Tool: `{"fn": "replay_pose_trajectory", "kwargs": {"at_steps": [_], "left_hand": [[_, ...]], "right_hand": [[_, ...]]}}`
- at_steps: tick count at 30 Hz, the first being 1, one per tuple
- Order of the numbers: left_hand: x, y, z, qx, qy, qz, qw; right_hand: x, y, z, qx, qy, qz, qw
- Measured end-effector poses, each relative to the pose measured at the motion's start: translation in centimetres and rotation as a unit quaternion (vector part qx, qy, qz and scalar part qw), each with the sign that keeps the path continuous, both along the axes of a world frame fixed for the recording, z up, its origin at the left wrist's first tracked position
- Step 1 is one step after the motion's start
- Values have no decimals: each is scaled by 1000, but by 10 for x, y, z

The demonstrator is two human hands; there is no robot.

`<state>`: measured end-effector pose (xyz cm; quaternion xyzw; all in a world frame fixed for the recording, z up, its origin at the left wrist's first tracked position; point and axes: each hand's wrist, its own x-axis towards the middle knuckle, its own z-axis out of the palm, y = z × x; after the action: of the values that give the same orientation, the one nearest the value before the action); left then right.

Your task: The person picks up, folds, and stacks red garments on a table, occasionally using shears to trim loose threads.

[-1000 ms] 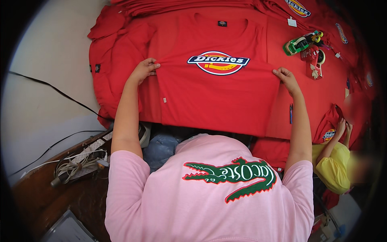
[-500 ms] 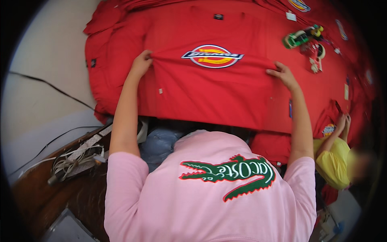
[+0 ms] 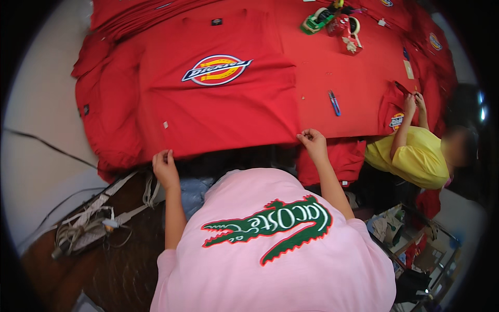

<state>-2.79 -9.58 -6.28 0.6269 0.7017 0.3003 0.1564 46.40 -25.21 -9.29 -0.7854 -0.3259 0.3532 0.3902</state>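
A red T-shirt [image 3: 218, 114] with an oval printed badge on its chest lies spread on the red-covered table [image 3: 358, 117], neck away from me. My left hand [image 3: 165, 169] is closed at the hem's near left corner, fingertips pinched together. At the near right corner, my right hand [image 3: 314, 144] pinches the hem between thumb and fingers. The fabric between both hands lies mostly flat, with slight creases. Blue thread snips [image 3: 334, 103] rest on the table right of the shirt.
Red garments [image 3: 106, 114] are heaped at the left. A green tape dispenser [image 3: 318, 22] and a red one [image 3: 351, 46] stand at the back. A co-worker in yellow [image 3: 416, 156] handles a red garment at the right. Tangled cables [image 3: 86, 231] lie at lower left.
Both my hands have come down from the shirt's sides at chest height to the near hem corners. The shirt's front lies smoother. The view has shifted rightward.
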Motion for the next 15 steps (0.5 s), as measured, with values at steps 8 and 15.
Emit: {"fn": "replay_pose_trajectory", "kwargs": {"at_steps": [8,15], "left_hand": [[-54,-15,-26,-144,-530,97,830],[-57,-44,-61,-208,-430,79,875]], "right_hand": [[-1,-14,71,55,246,-48,967],[1,-52,18,2,207,22,978]]}}
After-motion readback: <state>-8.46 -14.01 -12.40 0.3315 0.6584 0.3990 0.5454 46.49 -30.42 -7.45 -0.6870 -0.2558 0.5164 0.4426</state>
